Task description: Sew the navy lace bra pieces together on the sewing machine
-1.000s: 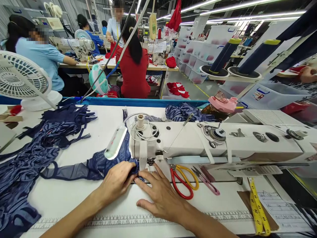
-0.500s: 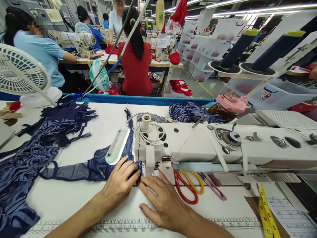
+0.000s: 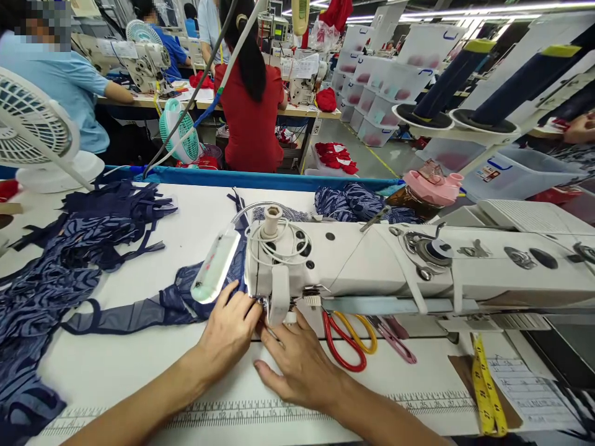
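At the sewing machine's needle end lies a navy mesh garment (image 3: 186,291), its edge running under the white machine head (image 3: 260,272). My left hand (image 3: 230,328) is closed on the garment's edge just left of the presser area, fingers bent and together. To its right, my right hand (image 3: 302,368) rests flat on the table, fingers stretched toward the needle and thumb held apart. Its fingertips reach beneath the machine head, where the cloth is mostly hidden. A lit lamp (image 3: 215,266) on a flexible neck hangs over the garment.
Red-handled scissors (image 3: 344,347) and pink-handled snips (image 3: 400,341) lie under the machine arm. Navy garments (image 3: 60,291) are piled at left, beside a white fan (image 3: 35,124). A yellow tape measure (image 3: 486,390) lies at right. Co-workers sit beyond the table.
The whole view has shifted slightly, so most things sit a little higher and further left. My left hand's fingers are more bent and closer to the needle; the right hand stays flat.
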`<state>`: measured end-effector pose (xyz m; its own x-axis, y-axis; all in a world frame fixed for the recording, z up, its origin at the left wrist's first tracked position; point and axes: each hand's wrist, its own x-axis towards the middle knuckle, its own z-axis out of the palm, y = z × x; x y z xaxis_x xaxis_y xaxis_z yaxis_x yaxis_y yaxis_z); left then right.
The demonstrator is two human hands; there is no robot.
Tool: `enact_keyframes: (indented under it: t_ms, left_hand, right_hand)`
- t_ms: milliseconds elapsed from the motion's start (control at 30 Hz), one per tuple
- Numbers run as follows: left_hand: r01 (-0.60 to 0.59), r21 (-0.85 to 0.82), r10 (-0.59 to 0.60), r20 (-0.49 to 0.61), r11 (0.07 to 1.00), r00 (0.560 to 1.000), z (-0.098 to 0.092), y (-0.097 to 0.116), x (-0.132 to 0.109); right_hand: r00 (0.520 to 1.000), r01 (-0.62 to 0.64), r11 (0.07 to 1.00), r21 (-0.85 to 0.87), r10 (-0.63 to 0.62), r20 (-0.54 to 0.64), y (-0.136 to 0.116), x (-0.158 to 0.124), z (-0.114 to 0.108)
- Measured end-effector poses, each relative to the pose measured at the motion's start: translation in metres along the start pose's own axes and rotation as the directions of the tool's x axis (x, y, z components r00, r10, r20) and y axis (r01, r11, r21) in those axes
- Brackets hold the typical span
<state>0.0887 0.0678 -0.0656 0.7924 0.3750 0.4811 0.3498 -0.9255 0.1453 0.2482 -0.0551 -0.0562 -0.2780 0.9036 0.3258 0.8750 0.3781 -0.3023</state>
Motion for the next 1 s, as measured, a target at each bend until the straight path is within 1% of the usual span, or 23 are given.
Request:
enact_keyframes:
  t_ms: [67,133,200,233,300,400,500,633,733,800,900,1000]
  left_hand:
    - [0.017,0.008,-0.017,0.047,1.000,0.999,0.000,0.001,-0.004]
    - [0.024,-0.049,-0.021,0.057,0.998,0.998,-0.004,-0.003,-0.007]
    - [0.029,-0.115,-0.023,0.053,0.993,0.998,-0.009,-0.008,-0.007]
    - [0.032,-0.131,-0.026,0.051,0.991,0.998,-0.010,-0.010,-0.007]
    - [0.027,-0.136,-0.020,0.051,0.990,0.998,-0.012,-0.012,-0.005]
    - [-0.017,-0.078,0.022,0.073,0.997,0.997,-0.008,-0.011,-0.005]
    - [-0.055,-0.007,0.056,0.114,0.998,0.992,-0.002,-0.009,-0.006]
    - [-0.038,-0.043,0.041,0.074,0.998,0.996,-0.002,-0.005,-0.009]
    - [-0.045,0.020,0.043,0.073,0.999,0.996,-0.003,0.000,-0.012]
    - [-0.058,0.067,0.055,0.052,0.996,0.997,-0.002,0.003,-0.012]
    - [-0.089,0.098,0.090,-0.005,0.991,0.996,0.001,0.002,-0.011]
    - [-0.114,0.076,0.114,-0.001,0.991,0.993,0.003,-0.003,-0.007]
  right_hand:
    - [0.997,-0.021,1.000,0.003,0.021,-0.069,0.004,-0.002,-0.001]
    - [0.990,-0.081,0.997,-0.010,0.079,-0.119,0.009,-0.003,-0.003]
    - [0.987,-0.131,0.990,-0.045,0.126,-0.101,0.013,-0.003,-0.003]
    - [0.989,-0.134,0.989,-0.064,0.129,-0.076,0.014,-0.003,-0.002]
    - [0.994,-0.104,0.990,-0.093,0.101,-0.038,0.013,-0.002,0.000]
    - [0.998,-0.050,0.993,-0.108,0.044,-0.052,0.007,-0.001,0.004]
    - [0.997,-0.024,0.995,-0.097,0.017,-0.070,0.003,-0.001,0.005]
    - [0.997,-0.013,0.996,-0.083,0.007,-0.074,0.004,-0.002,0.005]
    - [0.996,-0.016,0.996,-0.092,0.008,-0.084,0.006,-0.004,0.006]
    - [0.997,-0.022,0.995,-0.096,0.015,-0.079,0.007,-0.004,0.006]
    - [0.997,-0.050,0.993,-0.108,0.044,-0.058,0.007,-0.004,0.008]
    - [0.995,-0.092,0.990,-0.105,0.087,-0.051,0.008,-0.002,0.010]
